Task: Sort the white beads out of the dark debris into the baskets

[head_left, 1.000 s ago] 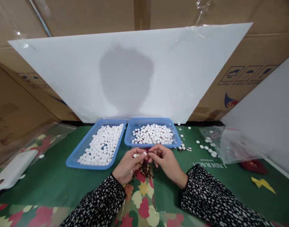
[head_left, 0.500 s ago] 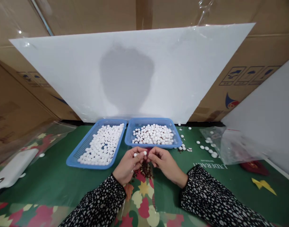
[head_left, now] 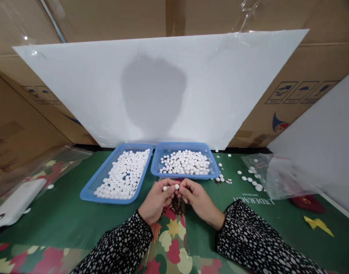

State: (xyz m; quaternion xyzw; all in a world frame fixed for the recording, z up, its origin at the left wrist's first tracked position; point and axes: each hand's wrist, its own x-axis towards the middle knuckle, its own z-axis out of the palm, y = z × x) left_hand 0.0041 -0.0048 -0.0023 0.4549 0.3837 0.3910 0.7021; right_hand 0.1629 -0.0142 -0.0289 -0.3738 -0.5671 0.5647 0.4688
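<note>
My left hand (head_left: 156, 198) is closed, with small white balls (head_left: 165, 188) held in its fingers. One white ball (head_left: 177, 187) sits at the thumb tip, where the two hands meet. My right hand (head_left: 197, 197) is closed too, its thumb and fingertips pinched against that same ball. Below the hands lies a pile of dark brown bits (head_left: 177, 207) on the patterned sheet. Just beyond them is a blue basket (head_left: 186, 176) of white balls with brown bits among them. A second blue basket (head_left: 87, 190), left of it, holds many white balls.
Loose white balls (head_left: 250, 179) lie right of the baskets, near a clear plastic bag (head_left: 285, 179). A dark red packet (head_left: 308, 203) and a yellow piece (head_left: 318, 224) are at far right. A white device (head_left: 19, 203) lies at left. A white board (head_left: 154, 95) stands behind.
My right fingertips have come closer to the left hand and now touch the ball at its thumb tip. The baskets and loose balls stay as they were.
</note>
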